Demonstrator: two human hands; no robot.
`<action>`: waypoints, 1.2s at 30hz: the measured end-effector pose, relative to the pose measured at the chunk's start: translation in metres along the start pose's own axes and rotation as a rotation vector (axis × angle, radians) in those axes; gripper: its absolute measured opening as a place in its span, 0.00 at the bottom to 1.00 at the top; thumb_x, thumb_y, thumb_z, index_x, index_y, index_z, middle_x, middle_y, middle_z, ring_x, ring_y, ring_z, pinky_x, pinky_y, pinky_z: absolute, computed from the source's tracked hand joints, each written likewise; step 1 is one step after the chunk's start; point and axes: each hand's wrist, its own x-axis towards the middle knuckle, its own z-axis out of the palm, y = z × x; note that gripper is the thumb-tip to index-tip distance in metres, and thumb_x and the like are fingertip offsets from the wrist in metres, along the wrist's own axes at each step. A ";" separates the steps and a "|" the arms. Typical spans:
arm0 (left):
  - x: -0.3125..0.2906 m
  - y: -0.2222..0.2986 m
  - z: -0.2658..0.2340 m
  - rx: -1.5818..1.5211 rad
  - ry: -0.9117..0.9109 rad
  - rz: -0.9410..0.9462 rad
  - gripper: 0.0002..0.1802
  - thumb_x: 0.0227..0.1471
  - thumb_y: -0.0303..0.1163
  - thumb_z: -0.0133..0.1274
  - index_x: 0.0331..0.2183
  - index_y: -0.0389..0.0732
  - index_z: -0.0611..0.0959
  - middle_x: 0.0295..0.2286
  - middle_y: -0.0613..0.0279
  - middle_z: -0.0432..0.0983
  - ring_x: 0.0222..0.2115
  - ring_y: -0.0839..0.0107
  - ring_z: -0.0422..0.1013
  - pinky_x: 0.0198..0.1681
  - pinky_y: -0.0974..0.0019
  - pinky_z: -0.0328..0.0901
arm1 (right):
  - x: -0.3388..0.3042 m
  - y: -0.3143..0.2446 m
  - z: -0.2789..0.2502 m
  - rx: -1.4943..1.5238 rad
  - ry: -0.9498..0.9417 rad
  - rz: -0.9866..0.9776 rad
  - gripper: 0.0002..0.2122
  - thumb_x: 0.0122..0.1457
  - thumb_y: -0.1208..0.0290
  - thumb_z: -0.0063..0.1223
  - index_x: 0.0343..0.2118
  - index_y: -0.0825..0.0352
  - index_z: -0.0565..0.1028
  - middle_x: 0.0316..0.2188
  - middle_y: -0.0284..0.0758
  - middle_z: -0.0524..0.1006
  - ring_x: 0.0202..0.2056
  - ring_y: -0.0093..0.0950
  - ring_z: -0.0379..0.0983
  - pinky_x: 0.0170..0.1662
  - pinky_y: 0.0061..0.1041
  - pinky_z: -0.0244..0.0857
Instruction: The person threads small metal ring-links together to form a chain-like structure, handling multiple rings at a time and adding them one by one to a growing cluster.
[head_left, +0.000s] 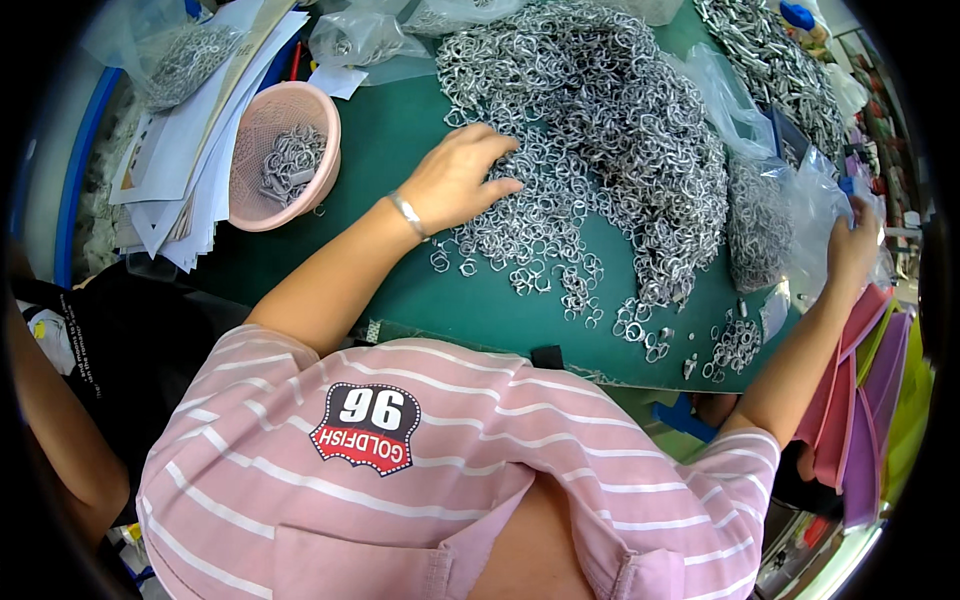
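My left hand point(465, 175), with a silver bracelet point(408, 215) at the wrist, rests at the left edge of a big heap of small metal rings point(620, 120). Its thumb and fingers are apart, the fingertips touching the loose rings, and it grips nothing that I can make out. Out to the right, my right hand point(852, 245) has its fingers closed at the side of a clear plastic bag point(815, 215). Beside that bag lies a mass of rings in clear plastic point(757, 225). The right fingertips are partly hidden.
A pink plastic basket point(330, 165) with some metal pieces stands left, next to stacked papers point(165, 160) and a bag of rings point(190, 65). A small ring cluster point(735, 345) lies near the green table's point(480, 310) front edge. Metal pieces point(780, 75) are heaped far right. Another person's arm point(70, 420) is at left.
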 end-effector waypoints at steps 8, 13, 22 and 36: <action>0.007 0.006 0.019 -0.143 -0.071 -0.150 0.09 0.39 0.25 0.61 0.28 0.36 0.79 0.25 0.60 0.71 0.24 0.69 0.71 0.29 0.68 0.66 | -0.119 -0.272 -0.033 1.145 -0.515 -0.175 0.09 0.50 0.78 0.55 0.35 0.70 0.74 0.34 0.39 0.76 0.33 0.28 0.74 0.30 0.22 0.68; -0.003 0.025 0.005 -0.447 -0.061 -0.374 0.09 0.42 0.24 0.59 0.30 0.35 0.80 0.26 0.61 0.75 0.24 0.77 0.72 0.30 0.73 0.68 | -0.136 -0.318 -0.022 1.431 -0.783 0.041 0.09 0.51 0.75 0.57 0.35 0.71 0.76 0.30 0.38 0.77 0.29 0.23 0.73 0.31 0.20 0.67; -0.010 0.026 0.003 -0.817 -0.108 -0.464 0.09 0.49 0.21 0.54 0.35 0.31 0.78 0.29 0.62 0.76 0.29 0.79 0.72 0.34 0.76 0.68 | -0.143 -0.305 -0.016 1.478 -0.819 0.244 0.06 0.52 0.80 0.53 0.34 0.71 0.77 0.26 0.32 0.77 0.28 0.19 0.72 0.33 0.18 0.66; -0.011 0.051 0.003 -0.392 -0.003 -0.118 0.06 0.45 0.18 0.51 0.31 0.33 0.77 0.30 0.60 0.74 0.31 0.75 0.73 0.34 0.73 0.69 | -0.146 -0.309 -0.022 2.071 -0.646 0.911 0.08 0.53 0.79 0.53 0.37 0.72 0.75 0.30 0.35 0.77 0.28 0.17 0.71 0.27 0.13 0.63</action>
